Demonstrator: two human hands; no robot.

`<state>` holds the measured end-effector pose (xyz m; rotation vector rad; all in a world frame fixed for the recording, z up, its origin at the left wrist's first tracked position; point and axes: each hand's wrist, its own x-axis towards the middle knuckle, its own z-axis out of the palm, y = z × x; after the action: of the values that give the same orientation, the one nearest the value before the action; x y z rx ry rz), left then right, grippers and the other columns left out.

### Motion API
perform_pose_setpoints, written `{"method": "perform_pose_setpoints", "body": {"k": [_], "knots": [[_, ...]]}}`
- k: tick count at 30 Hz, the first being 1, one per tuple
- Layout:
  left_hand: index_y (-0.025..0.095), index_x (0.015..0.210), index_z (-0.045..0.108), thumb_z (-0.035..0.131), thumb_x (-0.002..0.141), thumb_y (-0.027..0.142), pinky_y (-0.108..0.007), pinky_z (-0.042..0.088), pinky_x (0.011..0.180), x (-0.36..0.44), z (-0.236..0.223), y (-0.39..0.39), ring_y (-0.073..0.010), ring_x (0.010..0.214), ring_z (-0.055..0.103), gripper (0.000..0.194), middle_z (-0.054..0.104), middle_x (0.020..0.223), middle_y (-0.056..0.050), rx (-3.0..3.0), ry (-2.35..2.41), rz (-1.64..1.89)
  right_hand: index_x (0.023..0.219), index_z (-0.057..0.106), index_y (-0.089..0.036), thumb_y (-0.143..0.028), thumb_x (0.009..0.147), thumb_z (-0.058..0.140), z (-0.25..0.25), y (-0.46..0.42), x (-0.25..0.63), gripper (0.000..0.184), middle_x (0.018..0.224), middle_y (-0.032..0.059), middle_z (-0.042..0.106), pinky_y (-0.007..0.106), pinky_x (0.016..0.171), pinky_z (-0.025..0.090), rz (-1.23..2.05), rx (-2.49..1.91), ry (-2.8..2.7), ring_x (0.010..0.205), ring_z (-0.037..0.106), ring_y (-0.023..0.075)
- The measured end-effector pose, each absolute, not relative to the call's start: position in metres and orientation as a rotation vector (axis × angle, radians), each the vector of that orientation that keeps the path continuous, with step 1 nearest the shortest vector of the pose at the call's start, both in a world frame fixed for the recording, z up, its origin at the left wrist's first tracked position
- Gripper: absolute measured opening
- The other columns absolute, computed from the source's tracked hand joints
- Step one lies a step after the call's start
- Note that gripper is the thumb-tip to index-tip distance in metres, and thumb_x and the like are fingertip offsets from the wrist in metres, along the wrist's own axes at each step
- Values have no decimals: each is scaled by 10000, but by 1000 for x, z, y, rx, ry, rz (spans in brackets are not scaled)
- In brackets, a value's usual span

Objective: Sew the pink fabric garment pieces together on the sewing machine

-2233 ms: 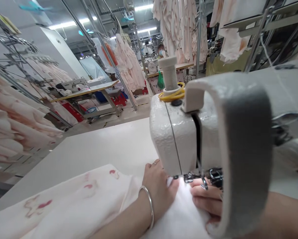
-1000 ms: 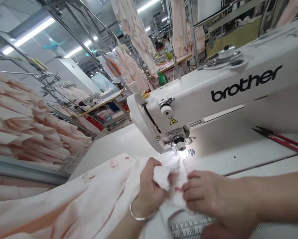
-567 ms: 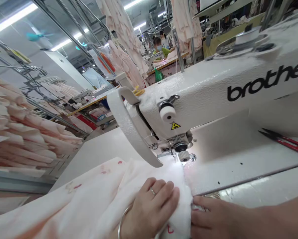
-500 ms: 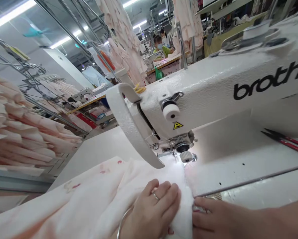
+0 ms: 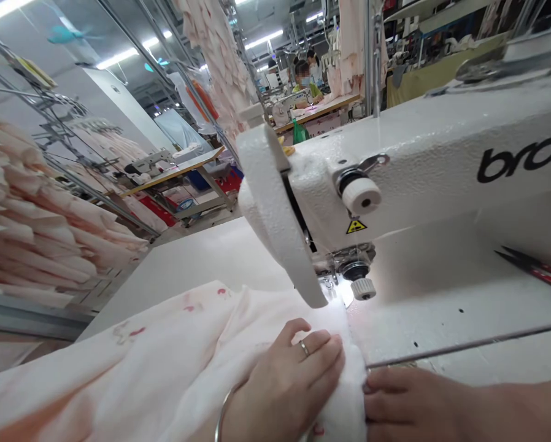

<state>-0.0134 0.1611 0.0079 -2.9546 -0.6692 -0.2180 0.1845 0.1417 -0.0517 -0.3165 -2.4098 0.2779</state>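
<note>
- Rests the left hand (image 5: pixel 289 374) palm down on the soft white-and-pale-pink printed cloth (image 5: pixel 156 368), with fingers together and loosely bent, unclenched and pressing from above.
- Wears a thin silver ring (image 5: pixel 304 348) on that hand and a plain silver bangle (image 5: pixel 222 412) around the wrist.
- Touches the right edge of the cloth with the fingers of the right hand (image 5: pixel 413 399); cannot tell whether pinching it, with the thumb hidden.
- Spreads the cloth across the smooth white worktable (image 5: pixel 202 255), from the lower left up to the brightly lit needle area (image 5: pixel 334 290) of the white metal sewing machine (image 5: pixel 423 147).
- Shows black lettering and a yellow warning triangle on the machine, above a ribbed white knob (image 5: pixel 363 288).
- Has red-and-black metal thread snips (image 5: pixel 535 268) lying at the right, well apart from both hands.
- Includes pale pink hanging garments (image 5: pixel 36 227) at the left and a masked person (image 5: pixel 305 86) behind another machine in the background.
</note>
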Motion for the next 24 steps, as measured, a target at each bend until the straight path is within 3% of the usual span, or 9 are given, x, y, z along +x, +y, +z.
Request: {"method": "perform_pose_setpoints", "body": {"k": [5,12,18,24], "knots": [[115,1037,570,320,839,100,-350,429,760,-16,-4,153,-194,892,532,319,608,1061,-86,-2864,-683,-258,814,606,-109,-239,919,286,-6,159,196,361,753,104,603,309,760,433,314,-502,-2490,805,540,195],[137,926,618,326,884,81,-354,386,785,-19,-31,151,-194,955,519,300,634,985,-57,-2646,-683,-512,790,585,-155,-83,869,265,-25,167,190,337,746,45,595,281,730,430,91,-498,-2641,728,529,157],[127,910,617,370,860,75,-383,365,772,-16,-37,165,-199,892,538,257,635,938,-55,-2614,-680,-606,849,587,-151,-225,910,279,-10,175,193,323,807,80,611,288,784,421,272,-583,-2631,833,544,177],[82,1022,566,315,863,172,-419,369,790,-15,-31,182,-224,906,525,310,613,987,-104,-2762,-781,-596,884,605,-137,-361,907,324,-8,193,194,360,807,90,617,357,868,379,385,-630,-2695,773,560,193]]}}
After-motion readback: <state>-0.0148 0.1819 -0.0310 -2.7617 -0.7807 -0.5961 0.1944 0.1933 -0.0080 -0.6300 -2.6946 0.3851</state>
